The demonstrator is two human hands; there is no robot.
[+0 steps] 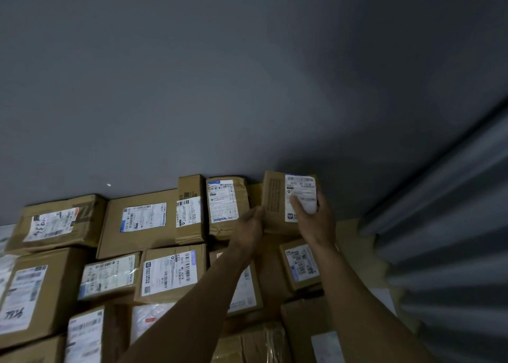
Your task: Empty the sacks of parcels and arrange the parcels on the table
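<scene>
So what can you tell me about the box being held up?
The box is brown cardboard with a white barcoded label on its front. It is held upright before the grey wall, at the right end of the back row of parcels. The left hand holds its lower left edge; the right hand grips across the label.

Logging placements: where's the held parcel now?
Head view, centre-right: parcel at the back row's right end by the grey wall, between left hand and right hand.
</scene>
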